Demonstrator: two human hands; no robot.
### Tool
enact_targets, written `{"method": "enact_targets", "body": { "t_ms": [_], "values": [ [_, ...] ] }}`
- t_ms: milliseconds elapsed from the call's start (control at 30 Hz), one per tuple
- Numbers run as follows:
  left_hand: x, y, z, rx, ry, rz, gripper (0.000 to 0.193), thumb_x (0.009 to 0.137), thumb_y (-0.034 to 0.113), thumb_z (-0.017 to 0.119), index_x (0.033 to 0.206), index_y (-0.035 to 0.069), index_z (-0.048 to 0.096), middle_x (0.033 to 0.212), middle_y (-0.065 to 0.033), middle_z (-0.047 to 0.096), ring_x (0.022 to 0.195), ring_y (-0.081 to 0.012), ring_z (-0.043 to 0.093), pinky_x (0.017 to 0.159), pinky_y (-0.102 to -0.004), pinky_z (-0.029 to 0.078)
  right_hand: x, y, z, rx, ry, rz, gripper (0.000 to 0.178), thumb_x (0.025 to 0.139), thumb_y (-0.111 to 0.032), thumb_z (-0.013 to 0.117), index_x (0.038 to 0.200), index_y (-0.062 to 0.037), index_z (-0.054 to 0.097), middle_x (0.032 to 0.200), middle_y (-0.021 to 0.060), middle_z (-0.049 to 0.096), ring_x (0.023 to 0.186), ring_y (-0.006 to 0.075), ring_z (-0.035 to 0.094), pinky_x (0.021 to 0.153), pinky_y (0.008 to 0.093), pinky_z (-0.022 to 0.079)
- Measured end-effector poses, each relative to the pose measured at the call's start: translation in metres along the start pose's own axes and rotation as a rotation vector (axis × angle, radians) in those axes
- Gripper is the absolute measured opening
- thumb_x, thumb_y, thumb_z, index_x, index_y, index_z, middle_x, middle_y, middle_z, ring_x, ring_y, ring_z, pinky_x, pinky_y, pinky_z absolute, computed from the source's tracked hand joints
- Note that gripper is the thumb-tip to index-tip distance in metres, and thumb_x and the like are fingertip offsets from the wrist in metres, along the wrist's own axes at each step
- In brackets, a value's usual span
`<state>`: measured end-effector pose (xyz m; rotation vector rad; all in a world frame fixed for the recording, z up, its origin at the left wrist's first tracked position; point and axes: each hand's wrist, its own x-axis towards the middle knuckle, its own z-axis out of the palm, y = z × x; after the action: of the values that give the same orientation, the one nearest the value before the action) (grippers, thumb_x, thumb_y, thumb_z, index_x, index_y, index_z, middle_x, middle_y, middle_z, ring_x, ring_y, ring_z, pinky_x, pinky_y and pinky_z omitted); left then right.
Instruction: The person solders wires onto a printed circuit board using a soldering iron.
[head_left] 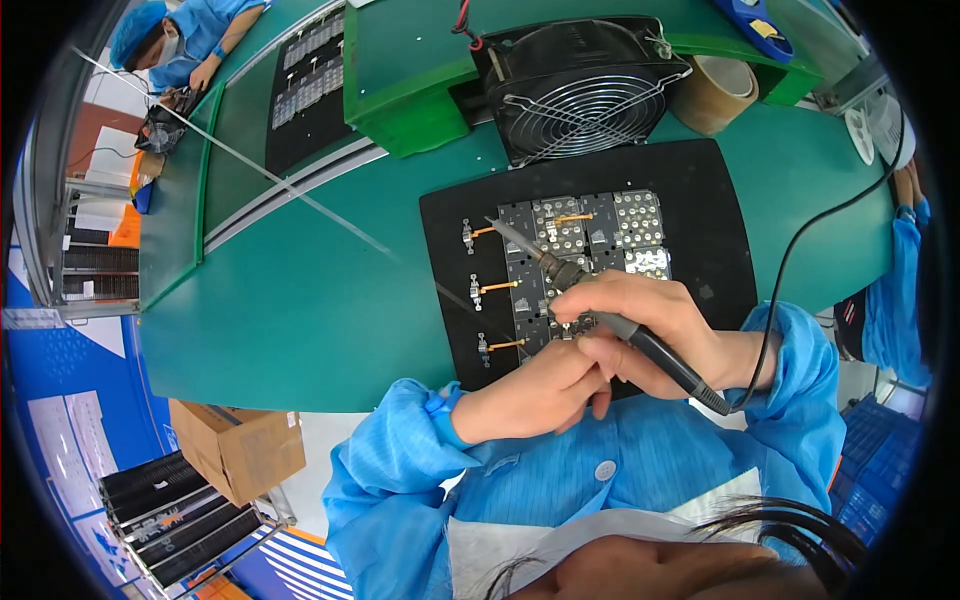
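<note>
My right hand (665,315) is closed around a soldering iron (680,375), whose cord runs off over my right sleeve. Its tip points up and left, over the upper left corner of a panel of circuit boards (522,272); whether it touches anything, I cannot tell. Small connectors on orange flex strips (502,286) stick out along the panel's left edge. My left hand (530,392) is closed against the fingers of my right, below the panel's lower part. What its fingertips hold, if anything, is hidden. A black mat (710,200) lies beneath the boards.
Behind the mat stands a black fan (580,100) with a wire guard, beside a tape roll (716,95). A green shelf (400,115) borders the green table (290,310). Another person (190,35) sits far left; a blue sleeve (895,285) shows far right. A cardboard box (250,450) is below left.
</note>
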<state>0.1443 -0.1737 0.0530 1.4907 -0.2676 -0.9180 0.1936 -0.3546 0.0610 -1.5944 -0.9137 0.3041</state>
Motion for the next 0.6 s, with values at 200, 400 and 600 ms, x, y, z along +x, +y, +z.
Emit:
{"method": "enact_targets", "body": {
  "t_ms": [200,400,600],
  "values": [
    [-0.018,0.017,-0.017,-0.138,-0.163,-0.109,0.025,0.102,0.018,0.040,0.122,0.005,0.048,0.073,-0.0036,0.063,0.048,-0.0035,0.045,0.042,-0.0206,0.034,0.006,-0.011,-0.019,-0.120,-0.060,-0.055,0.039,0.082,0.008,0.059,0.120,-0.0003,0.058,0.104,0.0150,0.063,0.080,0.0219,0.067,0.066,0.0321,0.054],
    [-0.056,0.000,-0.047,0.035,0.149,-0.120,0.024,0.100,0.012,0.047,0.115,0.004,0.064,0.076,-0.0035,0.065,0.055,-0.0036,0.047,0.051,-0.0206,0.038,0.002,-0.012,-0.024,0.146,-0.051,0.304,0.040,0.084,0.011,0.058,0.123,-0.0010,0.055,0.104,0.0122,0.063,0.066,0.0130,0.066,0.050,0.0237,0.054],
    [-0.046,0.003,-0.043,0.209,0.363,0.216,0.018,0.088,-0.001,0.062,0.104,0.002,0.070,0.083,-0.0048,0.062,0.074,-0.0103,0.056,0.062,-0.0220,0.044,0.019,-0.005,-0.007,0.235,-0.002,0.304,0.036,0.090,0.006,0.055,0.125,-0.0024,0.053,0.105,0.0124,0.062,0.069,0.0130,0.067,0.055,0.0242,0.057]
  ]
}}
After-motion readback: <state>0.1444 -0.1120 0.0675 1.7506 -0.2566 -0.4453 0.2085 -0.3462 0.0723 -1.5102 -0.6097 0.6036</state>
